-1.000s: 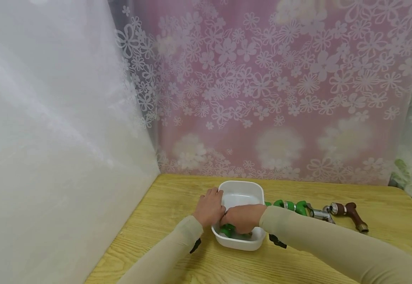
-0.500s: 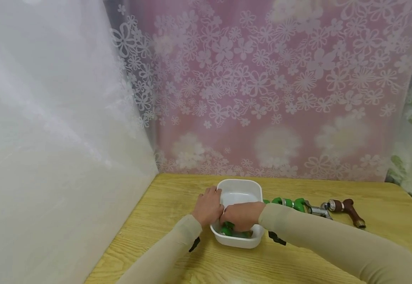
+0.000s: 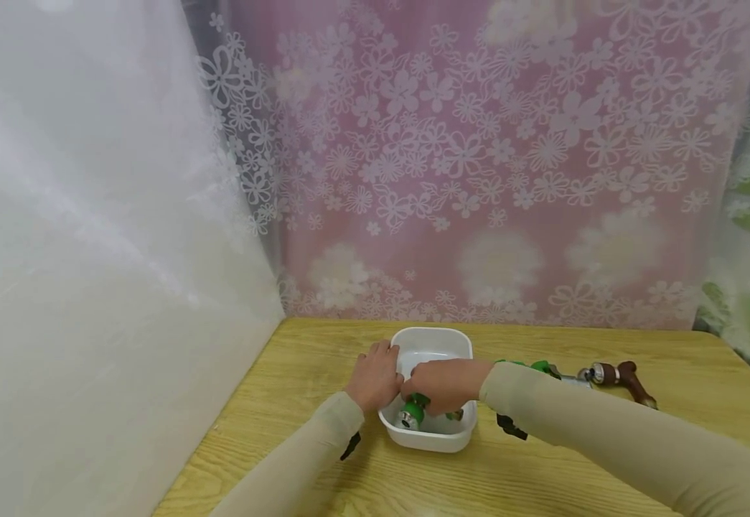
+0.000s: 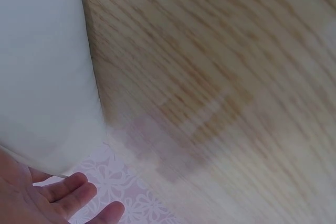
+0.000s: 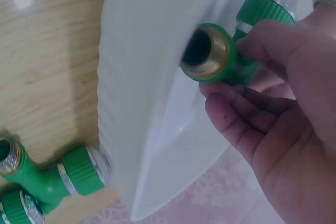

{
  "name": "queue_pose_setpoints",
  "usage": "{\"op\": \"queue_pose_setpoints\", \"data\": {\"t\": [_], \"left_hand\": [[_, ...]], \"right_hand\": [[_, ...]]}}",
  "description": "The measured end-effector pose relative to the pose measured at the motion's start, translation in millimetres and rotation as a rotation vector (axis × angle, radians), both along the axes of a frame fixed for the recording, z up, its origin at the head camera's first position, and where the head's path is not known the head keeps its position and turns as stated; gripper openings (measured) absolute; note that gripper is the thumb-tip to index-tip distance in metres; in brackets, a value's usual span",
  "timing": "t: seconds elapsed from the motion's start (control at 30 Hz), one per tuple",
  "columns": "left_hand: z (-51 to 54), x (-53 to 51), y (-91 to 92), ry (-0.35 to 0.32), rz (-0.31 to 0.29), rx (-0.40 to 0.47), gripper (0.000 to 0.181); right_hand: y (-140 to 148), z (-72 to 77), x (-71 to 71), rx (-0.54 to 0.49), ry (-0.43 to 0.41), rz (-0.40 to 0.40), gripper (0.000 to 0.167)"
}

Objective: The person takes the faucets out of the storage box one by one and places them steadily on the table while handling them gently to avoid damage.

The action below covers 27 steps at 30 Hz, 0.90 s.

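A white plastic tub [image 3: 436,441] stands on the wooden table. My left hand [image 3: 375,377] holds its left rim; in the left wrist view several fingers [image 4: 68,195] show past the tub's edge, and the thumb is hidden. Inside the near part of the tub, my right hand [image 3: 448,386] pinches a green valve [image 3: 411,415] between thumb and fingers. In the right wrist view the valve [image 5: 223,51] turns a brass threaded mouth outward, with a ribbed green collar behind it. The far half of the tub shows its white bottom.
Right of the tub, a green valve [image 5: 44,184] lies on the table close to its wall. Farther right are a green-ended piece [image 3: 542,367], a chrome fitting [image 3: 575,381] and a brown valve [image 3: 629,377], partly behind the right sleeve. A floral curtain [image 3: 478,179] hangs behind the table.
The green valve has tilted up in my right hand, so its chrome end now faces the head camera. My right forearm has shifted slightly, covering more of the loose fittings. The left hand stays on the rim.
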<state>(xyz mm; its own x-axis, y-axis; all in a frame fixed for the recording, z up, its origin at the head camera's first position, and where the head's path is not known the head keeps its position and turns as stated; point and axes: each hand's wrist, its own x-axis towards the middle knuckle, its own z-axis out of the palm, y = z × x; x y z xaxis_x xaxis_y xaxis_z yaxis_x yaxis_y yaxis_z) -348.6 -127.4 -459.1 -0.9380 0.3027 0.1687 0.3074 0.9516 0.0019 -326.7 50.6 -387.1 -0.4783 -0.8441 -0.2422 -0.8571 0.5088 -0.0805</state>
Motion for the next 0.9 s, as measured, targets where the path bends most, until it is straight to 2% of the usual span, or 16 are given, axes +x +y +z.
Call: {"op": "queue_pose_setpoints", "data": {"t": [0.17, 0.5, 0.7, 0.9], "left_hand": [[1.6, 1.8, -0.2, 0.01, -0.006, -0.002, 0.054], [0.7, 1.4, 2.7, -0.018, 0.022, 0.004, 0.054], [-0.4, 1.5, 2.8, -0.029, 0.035, 0.034, 0.054], [-0.1, 1.8, 2.8, -0.021, 0.021, 0.035, 0.053]], "right_hand": [[7.2, 10.9, 0.5, -0.012, -0.006, -0.019, 0.029], [33.0, 29.7, -0.7, -0.057, -0.045, -0.074, 0.026], [54.0, 32.5, -4.9, -0.066, -0.056, -0.143, 0.029], [80.1, 34.7, -7.3, -0.083, -0.062, -0.23, 0.03]]}}
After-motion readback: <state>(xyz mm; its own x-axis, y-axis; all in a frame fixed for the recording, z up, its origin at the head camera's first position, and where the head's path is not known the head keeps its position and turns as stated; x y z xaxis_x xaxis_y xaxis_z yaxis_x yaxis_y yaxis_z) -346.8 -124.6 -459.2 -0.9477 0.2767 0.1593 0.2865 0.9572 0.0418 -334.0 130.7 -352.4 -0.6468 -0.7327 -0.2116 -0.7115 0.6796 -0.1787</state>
